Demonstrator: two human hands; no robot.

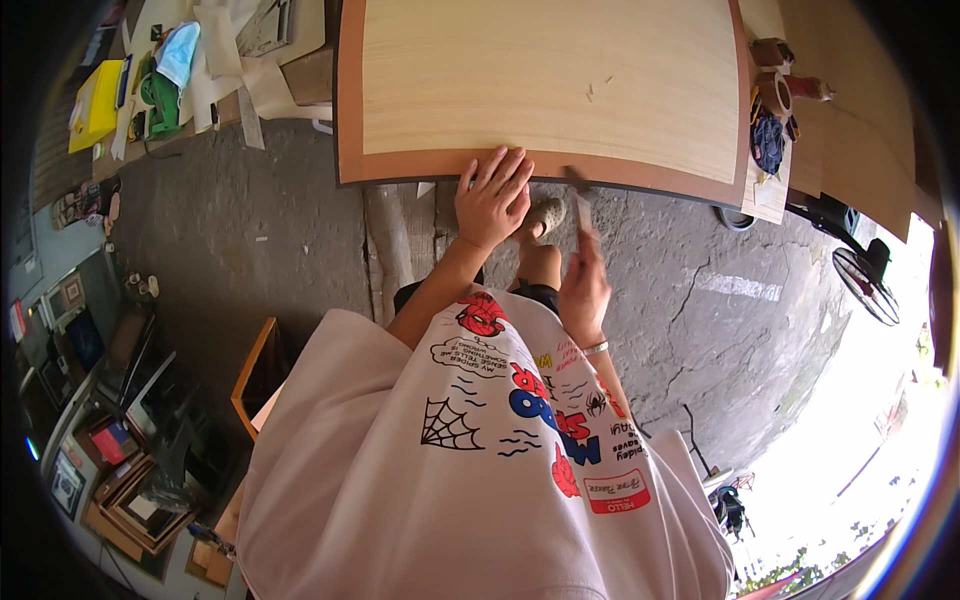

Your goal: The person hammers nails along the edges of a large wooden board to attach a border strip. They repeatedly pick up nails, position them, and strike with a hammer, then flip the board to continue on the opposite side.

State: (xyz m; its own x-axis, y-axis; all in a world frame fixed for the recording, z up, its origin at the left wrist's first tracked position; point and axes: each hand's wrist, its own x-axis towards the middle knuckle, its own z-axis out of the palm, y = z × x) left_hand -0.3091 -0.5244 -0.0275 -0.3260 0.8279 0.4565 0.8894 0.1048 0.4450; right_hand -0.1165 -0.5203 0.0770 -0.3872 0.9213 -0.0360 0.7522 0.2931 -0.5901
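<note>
A large pale wooden panel [550,75] with a brown border lies in front of me. My left hand [490,200] rests flat on its near border, fingers stretched out and holding nothing. To the right, just off the near edge, my right hand [583,280] is closed round the handle of a hammer [584,210]. The dark hammer head is blurred and sits close to the panel's edge; I cannot tell whether it touches. Small light scraps [592,90] lie on the panel's surface.
Tape rolls [774,95] and a dark bundle [767,140] sit right of the panel. On the left bench are a yellow box [97,107], a green tool [160,100] and a blue face mask [178,52]. Picture frames [140,505] stack at lower left; a wheel [864,285] stands right.
</note>
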